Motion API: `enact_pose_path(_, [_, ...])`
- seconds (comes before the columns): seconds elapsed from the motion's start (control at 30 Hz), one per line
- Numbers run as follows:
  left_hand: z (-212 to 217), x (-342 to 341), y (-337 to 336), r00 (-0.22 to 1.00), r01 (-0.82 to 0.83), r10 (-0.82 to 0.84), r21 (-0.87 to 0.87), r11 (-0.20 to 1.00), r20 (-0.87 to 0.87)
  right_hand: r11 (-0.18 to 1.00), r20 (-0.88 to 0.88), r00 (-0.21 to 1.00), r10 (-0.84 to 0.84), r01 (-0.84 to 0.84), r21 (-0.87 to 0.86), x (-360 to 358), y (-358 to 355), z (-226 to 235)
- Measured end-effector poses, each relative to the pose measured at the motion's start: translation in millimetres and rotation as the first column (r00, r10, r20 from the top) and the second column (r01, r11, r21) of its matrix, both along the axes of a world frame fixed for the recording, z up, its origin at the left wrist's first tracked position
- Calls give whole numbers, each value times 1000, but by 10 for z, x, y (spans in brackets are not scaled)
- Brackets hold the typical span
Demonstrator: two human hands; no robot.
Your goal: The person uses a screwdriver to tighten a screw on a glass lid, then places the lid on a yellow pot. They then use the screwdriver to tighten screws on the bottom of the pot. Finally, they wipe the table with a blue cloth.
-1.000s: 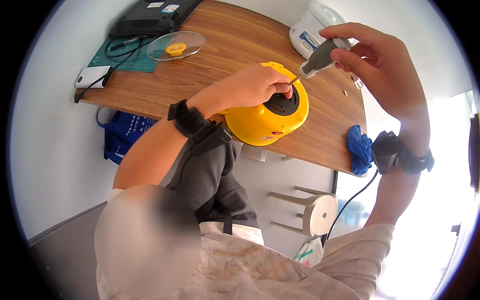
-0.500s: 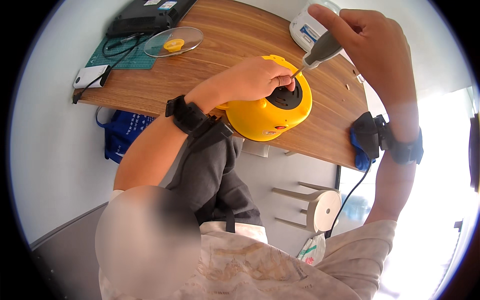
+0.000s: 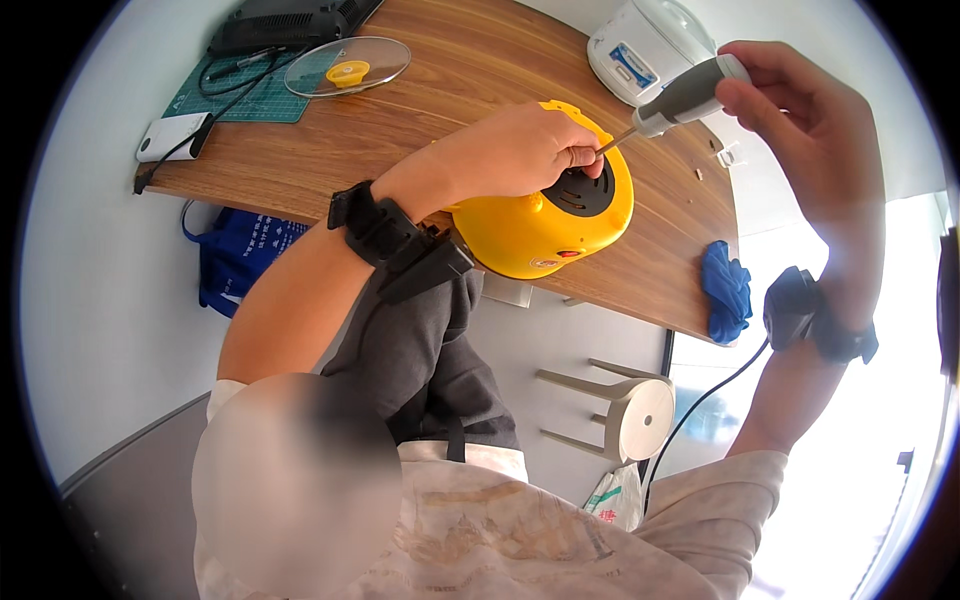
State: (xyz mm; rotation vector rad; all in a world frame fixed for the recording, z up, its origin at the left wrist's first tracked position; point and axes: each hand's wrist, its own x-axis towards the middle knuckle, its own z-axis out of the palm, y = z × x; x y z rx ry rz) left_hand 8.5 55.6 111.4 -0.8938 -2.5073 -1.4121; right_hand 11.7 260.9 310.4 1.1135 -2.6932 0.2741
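Note:
A yellow appliance [image 3: 490,235] with a rounded body rests at the table's front edge, its slotted black plate [image 3: 585,196] facing up. Across it reaches my left hand [image 3: 545,150], fingers pinched together around the metal shaft near the tip of a screwdriver [image 3: 680,98]. The exact contact at the tip is hidden by those fingers. My right hand [image 3: 800,115] holds the end of the screwdriver's grey handle between thumb and fingers. The screwdriver slants down to the left, toward the black plate.
A white rice cooker [image 3: 640,55] stands behind the screwdriver. Blue cloth [image 3: 727,290] lies at the right table corner. A glass lid [image 3: 385,65], green cutting mat [image 3: 270,105], white power bank [image 3: 175,137] and black device [image 3: 285,30] occupy the left. Below are a stool [image 3: 640,420] and blue bag [image 3: 245,255].
My right hand has shifted right and its grip on the handle end has changed, leaving more of the handle uncovered. My left hand stays at the shaft's tip. The view has shifted slightly.

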Motion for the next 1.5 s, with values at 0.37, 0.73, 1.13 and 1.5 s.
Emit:
enact_pose_path(0.37, [18, 15, -26, 999, -39, 37, -57, 998, -34, 971, -131, 968, -213, 224, 78, 12, -303, -119])
enact_pose_path(0.73, [15, 22, -34, 999, -35, 35, -19, 999, 6, 959, 113, 961, 254, -265, 103, 50, -115, 120])
enact_pose_path(1.13, [92, 89, -74, 995, -54, 59, -63, 997, 75, 976, -173, 969, -178, 196, 92, -159, -385, -144])
enact_pose_path(1.5, [26, 47, -25, 999, -41, 40, 14, 999, 6, 955, 0, 956, 292, -292, 48, -47, -111, 53])
